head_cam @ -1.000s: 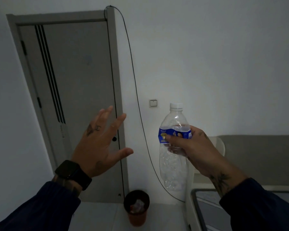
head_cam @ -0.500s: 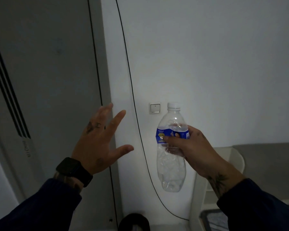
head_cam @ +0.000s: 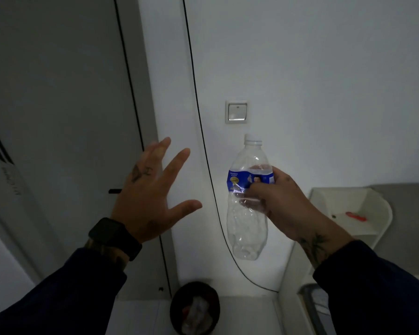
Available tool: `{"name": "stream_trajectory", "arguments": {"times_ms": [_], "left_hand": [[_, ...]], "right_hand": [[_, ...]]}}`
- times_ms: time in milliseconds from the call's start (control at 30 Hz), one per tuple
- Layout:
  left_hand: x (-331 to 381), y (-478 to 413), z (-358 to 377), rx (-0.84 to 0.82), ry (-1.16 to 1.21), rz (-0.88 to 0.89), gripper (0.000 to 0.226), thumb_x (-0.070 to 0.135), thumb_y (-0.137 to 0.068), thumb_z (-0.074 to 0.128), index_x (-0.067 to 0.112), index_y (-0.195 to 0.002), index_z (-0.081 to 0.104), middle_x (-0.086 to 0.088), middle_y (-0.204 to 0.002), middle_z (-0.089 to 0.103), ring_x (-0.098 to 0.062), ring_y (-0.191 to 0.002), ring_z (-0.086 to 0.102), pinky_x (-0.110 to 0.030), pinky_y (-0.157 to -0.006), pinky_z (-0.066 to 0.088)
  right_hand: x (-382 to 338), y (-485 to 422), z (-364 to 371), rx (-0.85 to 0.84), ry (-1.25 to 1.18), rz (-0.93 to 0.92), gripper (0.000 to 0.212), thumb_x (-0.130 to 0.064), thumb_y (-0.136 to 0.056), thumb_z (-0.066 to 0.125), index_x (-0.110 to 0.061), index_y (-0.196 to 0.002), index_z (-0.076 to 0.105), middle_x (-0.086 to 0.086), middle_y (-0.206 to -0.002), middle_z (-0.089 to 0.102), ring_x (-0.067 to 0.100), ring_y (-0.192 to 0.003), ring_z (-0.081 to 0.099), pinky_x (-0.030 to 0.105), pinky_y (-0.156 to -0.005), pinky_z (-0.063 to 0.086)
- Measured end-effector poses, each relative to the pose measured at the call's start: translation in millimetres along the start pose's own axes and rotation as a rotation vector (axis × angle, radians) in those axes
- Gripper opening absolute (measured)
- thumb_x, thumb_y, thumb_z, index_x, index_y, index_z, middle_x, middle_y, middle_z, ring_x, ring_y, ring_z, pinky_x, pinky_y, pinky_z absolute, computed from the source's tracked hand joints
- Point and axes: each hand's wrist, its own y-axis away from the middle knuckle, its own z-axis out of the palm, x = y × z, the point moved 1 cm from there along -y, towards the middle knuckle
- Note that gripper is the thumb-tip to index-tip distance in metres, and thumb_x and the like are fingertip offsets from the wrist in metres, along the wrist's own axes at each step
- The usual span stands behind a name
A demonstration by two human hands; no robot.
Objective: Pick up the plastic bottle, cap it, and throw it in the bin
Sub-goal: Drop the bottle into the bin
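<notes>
My right hand grips a clear, empty, crumpled plastic bottle around its blue label, holding it upright in the air in front of the white wall. A white cap sits on its neck. My left hand hovers to the left of the bottle with fingers spread and holds nothing; a black watch is on its wrist. A small dark round bin with crumpled waste inside stands on the floor at the wall, below and a little left of the bottle.
A grey door fills the left side. A black cable runs down the wall past a white light switch. At the right a white shelf unit holds a small red object.
The view has moved closer to the wall and tipped down, so more of the bin shows. The bottle sits lower relative to the light switch. Both hands keep their poses.
</notes>
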Motion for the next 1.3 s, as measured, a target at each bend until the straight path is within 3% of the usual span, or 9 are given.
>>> {"name": "stream_trajectory", "arguments": {"times_ms": [100, 233, 600, 800, 900, 1067, 1167, 1267, 1300], "left_hand": [[-15, 24, 48, 0.011, -0.041, 0.021, 0.095, 0.081, -0.075, 0.039, 0.036, -0.153, 0.01, -0.007, -0.164, 0.005, -0.023, -0.15, -0.005, -0.045, -0.115, 0.007], [-37, 63, 121, 0.042, -0.051, 0.039, 0.095, 0.079, -0.075, 0.043, 0.03, -0.153, 0.018, -0.012, -0.162, 0.013, -0.032, -0.149, 0.005, -0.049, -0.115, 0.012], [-118, 212, 356, 0.067, -0.106, 0.078, 0.092, 0.079, -0.078, 0.041, 0.024, -0.15, 0.021, -0.021, -0.158, 0.021, -0.04, -0.147, 0.013, -0.037, -0.121, 0.003], [-146, 274, 456, 0.013, -0.145, 0.082, 0.093, 0.079, -0.078, 0.041, 0.025, -0.15, 0.021, -0.02, -0.159, 0.02, -0.039, -0.147, 0.014, -0.049, -0.119, 0.014], [-153, 294, 486, 0.004, -0.146, 0.079, 0.093, 0.08, -0.077, 0.04, 0.027, -0.151, 0.02, -0.018, -0.16, 0.018, -0.036, -0.149, 0.011, -0.043, -0.12, 0.009], [-167, 319, 518, -0.022, -0.168, 0.05, 0.093, 0.082, -0.077, 0.037, 0.031, -0.151, 0.017, -0.015, -0.161, 0.015, -0.034, -0.15, 0.009, -0.042, -0.119, 0.009], [-172, 327, 527, -0.049, -0.171, 0.041, 0.092, 0.082, -0.077, 0.035, 0.032, -0.152, 0.017, -0.014, -0.161, 0.015, -0.033, -0.149, 0.009, -0.044, -0.117, 0.011], [-176, 330, 533, -0.074, -0.183, 0.028, 0.092, 0.082, -0.077, 0.034, 0.032, -0.152, 0.016, -0.013, -0.162, 0.014, -0.032, -0.149, 0.007, -0.047, -0.115, 0.013], [-176, 331, 533, -0.084, -0.183, 0.021, 0.092, 0.083, -0.077, 0.033, 0.032, -0.152, 0.015, -0.013, -0.162, 0.013, -0.032, -0.149, 0.007, -0.048, -0.115, 0.014]], "right_hand": [[66, -19, 1, -0.005, -0.019, 0.055, 0.031, 0.01, -0.082, 0.061, -0.012, -0.103, 0.067, 0.011, -0.094, 0.074, 0.027, -0.085, 0.07, 0.035, -0.072, 0.058], [177, -42, 6, 0.005, -0.042, 0.132, 0.037, 0.011, -0.08, 0.062, -0.005, -0.114, 0.065, 0.017, -0.108, 0.072, 0.029, -0.094, 0.068, 0.037, -0.079, 0.06], [559, -99, 22, 0.082, -0.221, 0.391, 0.047, 0.014, -0.078, 0.063, -0.001, -0.122, 0.058, 0.025, -0.113, 0.068, 0.031, -0.08, 0.068, 0.04, -0.069, 0.061], [720, -106, 25, 0.14, -0.248, 0.479, 0.043, 0.013, -0.082, 0.059, -0.003, -0.122, 0.056, 0.021, -0.111, 0.066, 0.033, -0.09, 0.067, 0.041, -0.072, 0.058], [782, -111, 25, 0.176, -0.255, 0.505, 0.046, 0.011, -0.08, 0.062, -0.003, -0.123, 0.055, 0.022, -0.109, 0.066, 0.035, -0.09, 0.066, 0.04, -0.071, 0.056], [846, -117, 31, 0.192, -0.229, 0.552, 0.055, -0.001, -0.071, 0.074, -0.008, -0.12, 0.051, 0.021, -0.111, 0.063, 0.039, -0.095, 0.066, 0.056, -0.084, 0.056], [867, -117, 34, 0.184, -0.259, 0.58, 0.071, -0.008, -0.07, 0.076, -0.006, -0.134, 0.046, 0.02, -0.106, 0.065, 0.033, -0.084, 0.068, 0.041, -0.071, 0.059], [875, -110, 33, 0.176, -0.272, 0.635, 0.076, -0.009, -0.074, 0.076, -0.024, -0.137, 0.036, 0.019, -0.121, 0.059, 0.034, -0.104, 0.063, 0.049, -0.093, 0.053], [877, -108, 31, 0.174, -0.255, 0.657, 0.09, -0.011, -0.07, 0.077, -0.022, -0.146, 0.03, 0.019, -0.125, 0.057, 0.035, -0.11, 0.061, 0.051, -0.099, 0.049]]}}
